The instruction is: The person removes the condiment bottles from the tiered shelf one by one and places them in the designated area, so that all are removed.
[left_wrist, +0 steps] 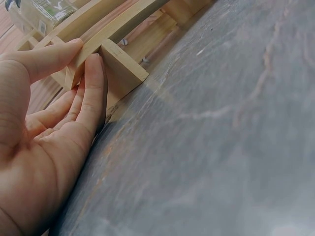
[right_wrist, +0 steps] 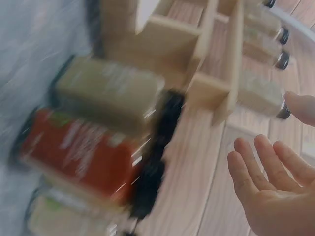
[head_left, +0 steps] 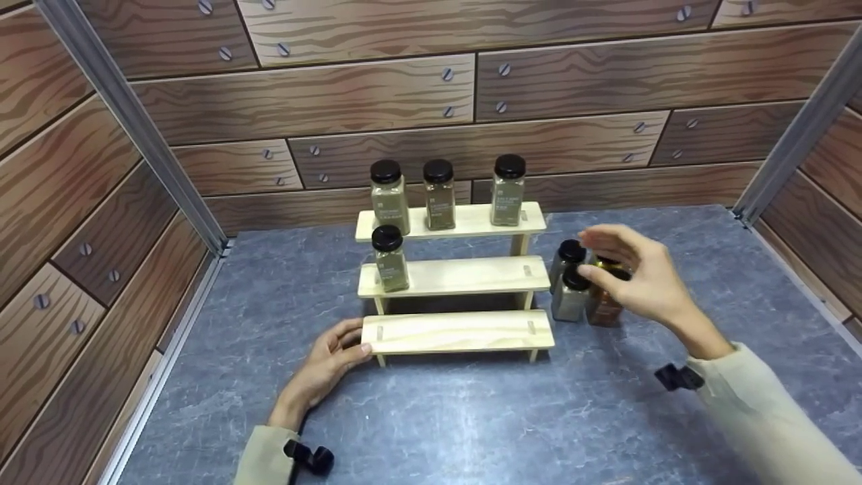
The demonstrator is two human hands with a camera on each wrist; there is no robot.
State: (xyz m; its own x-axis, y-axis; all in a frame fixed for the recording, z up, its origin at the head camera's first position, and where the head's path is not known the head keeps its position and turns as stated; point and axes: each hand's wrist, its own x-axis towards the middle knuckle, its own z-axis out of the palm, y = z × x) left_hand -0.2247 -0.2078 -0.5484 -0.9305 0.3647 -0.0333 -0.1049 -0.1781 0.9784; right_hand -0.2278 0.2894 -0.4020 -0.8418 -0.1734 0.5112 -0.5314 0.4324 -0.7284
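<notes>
A three-step wooden spice rack (head_left: 458, 332) stands on the table. My left hand (head_left: 326, 364) pinches the left end of its lowest step, thumb on top and fingers beneath, as the left wrist view shows. On the top step stand three black-capped spice jars, the rightmost jar (head_left: 508, 192) apart from the other two. Another spice jar (head_left: 390, 263) is at the left of the middle step. Right of the rack, my right hand (head_left: 643, 279) hovers with spread fingers over a cluster of jars, among them a red-orange spice jar (right_wrist: 81, 152). Nothing is between its fingers.
The grey marbled tabletop (head_left: 431, 417) extends around the rack. Wood-patterned panels (head_left: 377, 94) wall the back and sides, with metal corner posts (head_left: 145, 135). Greenish-tan jars (right_wrist: 106, 93) flank the red-orange one, close to the rack's right side.
</notes>
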